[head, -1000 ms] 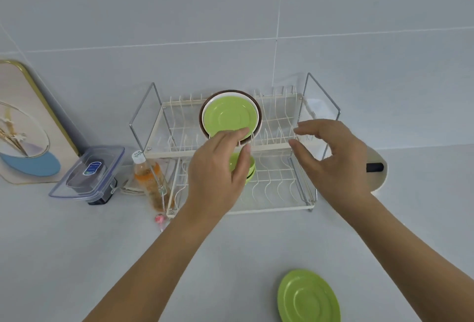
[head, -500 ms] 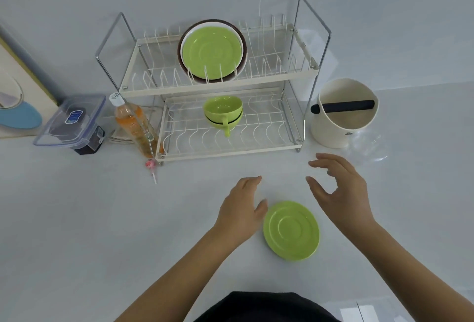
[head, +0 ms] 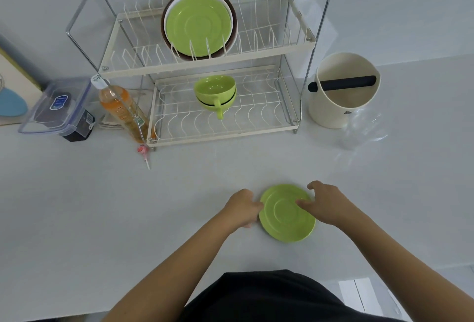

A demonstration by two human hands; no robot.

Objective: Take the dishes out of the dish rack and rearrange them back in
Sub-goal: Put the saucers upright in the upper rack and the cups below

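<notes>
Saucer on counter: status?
Left hand and right hand grip green saucer at opposite rims. Saucer on counter, outside dish rack. Path clear.

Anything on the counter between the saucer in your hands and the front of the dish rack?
Head view: bare counter between the green saucer and the dish rack. The lollipop lies off to the left.

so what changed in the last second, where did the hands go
Both hands came down from the dish rack to the green saucer on the counter. The left hand now grips its left edge; the right hand holds its right rim. The saucer in the rack and the stacked cups stayed put.
</notes>
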